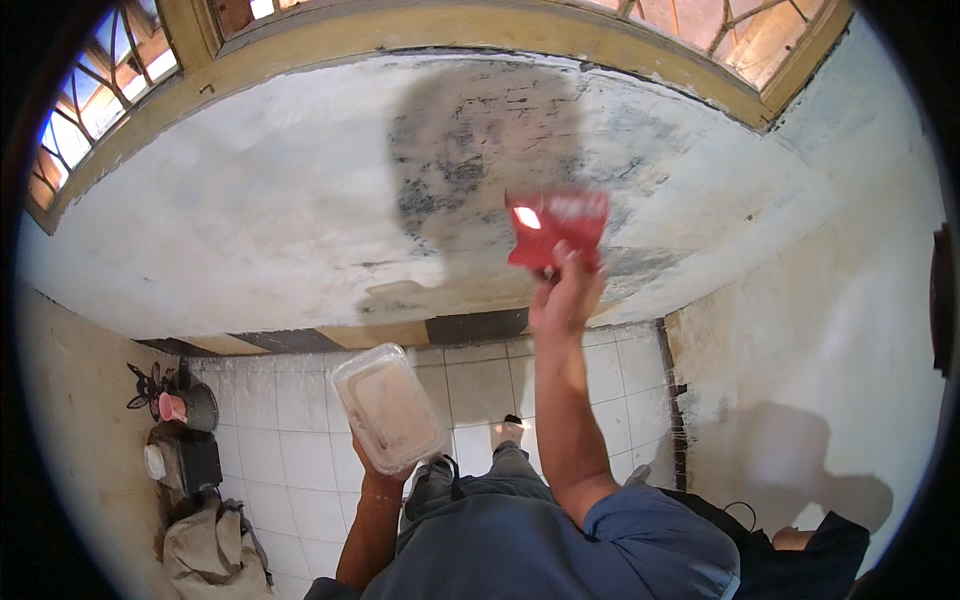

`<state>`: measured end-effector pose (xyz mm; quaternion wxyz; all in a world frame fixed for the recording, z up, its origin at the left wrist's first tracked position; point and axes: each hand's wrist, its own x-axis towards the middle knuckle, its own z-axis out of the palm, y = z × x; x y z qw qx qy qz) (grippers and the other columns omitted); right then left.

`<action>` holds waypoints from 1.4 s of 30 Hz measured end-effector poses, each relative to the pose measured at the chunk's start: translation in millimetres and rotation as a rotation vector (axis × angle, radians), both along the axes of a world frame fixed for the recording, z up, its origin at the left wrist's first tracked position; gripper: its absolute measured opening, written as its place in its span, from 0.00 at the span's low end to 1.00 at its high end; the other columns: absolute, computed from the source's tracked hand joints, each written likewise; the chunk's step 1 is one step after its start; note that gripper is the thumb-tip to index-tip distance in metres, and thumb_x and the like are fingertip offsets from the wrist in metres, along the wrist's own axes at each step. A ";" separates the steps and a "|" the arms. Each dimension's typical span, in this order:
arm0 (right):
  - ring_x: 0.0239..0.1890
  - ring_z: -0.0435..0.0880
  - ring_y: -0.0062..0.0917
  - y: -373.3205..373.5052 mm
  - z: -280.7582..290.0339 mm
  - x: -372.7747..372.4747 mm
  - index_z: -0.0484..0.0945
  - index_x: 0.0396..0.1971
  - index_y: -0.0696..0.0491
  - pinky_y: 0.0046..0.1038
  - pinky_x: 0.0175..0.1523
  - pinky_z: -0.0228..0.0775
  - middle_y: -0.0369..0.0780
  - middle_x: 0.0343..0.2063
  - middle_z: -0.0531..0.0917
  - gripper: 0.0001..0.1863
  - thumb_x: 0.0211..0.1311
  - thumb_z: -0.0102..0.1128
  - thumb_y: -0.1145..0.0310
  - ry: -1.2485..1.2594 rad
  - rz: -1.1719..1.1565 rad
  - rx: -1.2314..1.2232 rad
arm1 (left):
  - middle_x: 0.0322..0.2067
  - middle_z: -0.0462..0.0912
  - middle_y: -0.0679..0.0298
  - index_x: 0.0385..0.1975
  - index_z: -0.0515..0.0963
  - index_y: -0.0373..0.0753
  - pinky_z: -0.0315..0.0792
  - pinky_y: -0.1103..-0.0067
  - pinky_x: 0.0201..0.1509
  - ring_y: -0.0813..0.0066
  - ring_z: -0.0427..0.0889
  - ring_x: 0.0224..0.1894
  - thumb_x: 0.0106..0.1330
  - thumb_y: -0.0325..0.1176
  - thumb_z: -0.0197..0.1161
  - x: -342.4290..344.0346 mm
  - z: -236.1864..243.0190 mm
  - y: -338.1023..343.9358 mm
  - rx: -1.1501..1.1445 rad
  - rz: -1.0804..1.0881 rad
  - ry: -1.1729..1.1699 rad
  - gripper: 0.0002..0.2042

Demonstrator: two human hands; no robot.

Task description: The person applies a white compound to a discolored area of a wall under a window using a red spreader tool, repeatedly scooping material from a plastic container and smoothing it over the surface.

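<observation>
My right hand (565, 300) is raised in front of the wall, its fingers closed on a wide red putty spreader (556, 235). The spreader is slightly blurred and has a bright glint on its face; whether its edge touches the wall I cannot tell. Behind it, the whitish wall (250, 200) has dark, scuffed patches below the window. Lower down, my left hand (375, 458) grips a clear rectangular plastic tub (362, 425) from its near left side. The tub is tilted and looks pale inside; its contents are hard to make out. Most of the left fingers are hidden under it.
A yellowish window frame (480, 30) with metal grilles runs above the wall. White tiles (305, 455) cover the floor. Along the left wall stand a dark pot with a pink cup (172, 407), a black box (200, 460) and a beige cloth (208, 545). Another wall (800, 330) rises at right.
</observation>
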<state>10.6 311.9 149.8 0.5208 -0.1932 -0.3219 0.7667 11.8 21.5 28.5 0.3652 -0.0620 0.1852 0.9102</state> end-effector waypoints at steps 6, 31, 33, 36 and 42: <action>0.31 0.80 0.22 -19.0 -179.2 -19.7 0.75 0.42 0.51 0.27 0.34 0.78 0.35 0.33 0.79 0.12 0.57 0.59 0.76 -0.302 0.195 -0.465 | 0.60 0.72 0.60 0.68 0.62 0.46 0.75 0.59 0.59 0.61 0.76 0.59 0.74 0.57 0.41 -1.8 -2.6 -6.3 -0.043 -0.006 -0.008 0.29; 0.28 0.78 0.26 2.0 -133.2 -72.4 0.73 0.34 0.58 0.27 0.34 0.80 0.42 0.30 0.77 0.05 0.65 0.53 0.72 -0.056 0.340 -0.571 | 0.60 0.74 0.60 0.68 0.62 0.46 0.74 0.57 0.60 0.60 0.76 0.59 0.73 0.57 0.42 -2.9 -1.0 -9.3 -0.025 -0.002 -0.006 0.29; 0.28 0.78 0.25 26.3 -97.1 -77.9 0.73 0.30 0.57 0.25 0.33 0.80 0.40 0.27 0.77 0.06 0.65 0.52 0.71 0.026 0.362 -0.552 | 0.59 0.74 0.60 0.68 0.62 0.46 0.74 0.57 0.60 0.60 0.76 0.59 0.73 0.57 0.42 -2.8 -0.1 -11.4 -0.048 0.016 0.038 0.29; 0.28 0.78 0.22 34.3 -26.3 -51.5 0.75 0.27 0.54 0.23 0.32 0.78 0.37 0.30 0.80 0.06 0.62 0.55 0.69 0.082 0.384 -0.401 | 0.59 0.74 0.61 0.68 0.62 0.46 0.74 0.58 0.60 0.61 0.76 0.59 0.73 0.56 0.42 -2.6 -6.8 -18.3 -0.042 -0.009 0.016 0.29; 0.29 0.79 0.20 14.3 -37.4 7.5 0.75 0.36 0.54 0.20 0.28 0.76 0.37 0.31 0.81 0.07 0.59 0.56 0.69 -0.101 0.319 -0.311 | 0.59 0.74 0.61 0.67 0.63 0.46 0.74 0.57 0.60 0.60 0.76 0.59 0.73 0.56 0.42 -4.3 -13.4 -15.9 -0.006 -0.022 -0.018 0.29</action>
